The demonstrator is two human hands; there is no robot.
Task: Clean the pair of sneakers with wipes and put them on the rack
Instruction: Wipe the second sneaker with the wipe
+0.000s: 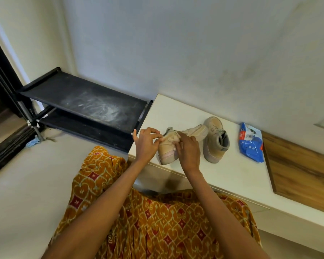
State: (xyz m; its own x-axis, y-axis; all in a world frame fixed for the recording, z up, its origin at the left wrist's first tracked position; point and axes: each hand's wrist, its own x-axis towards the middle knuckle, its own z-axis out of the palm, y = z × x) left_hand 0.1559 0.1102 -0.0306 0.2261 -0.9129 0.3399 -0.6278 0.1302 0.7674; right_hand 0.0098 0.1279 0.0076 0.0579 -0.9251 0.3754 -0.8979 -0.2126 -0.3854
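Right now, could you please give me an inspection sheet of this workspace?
Surface: white counter, wood panel on its right.
Job's things: near sneaker in both hands; second sneaker beside it; blue wipes pack right; black rack left, dusty.
Clutter: blue scrap on floor by rack.
Hands: left hand and right hand pinch a wipe on the sneaker.
Cables: nothing seen.
Surroundings: pale wall.

The two tan sneakers (216, 139) look like soft matt cloth with pale rubbery soles. The blue wipes pack (251, 144) is shiny, crinkly plastic. The black shoe rack (86, 101) has dull, dusty cloth shelves on metal poles. The white counter (232, 174) is smooth beside grainy brown wood (297, 169).
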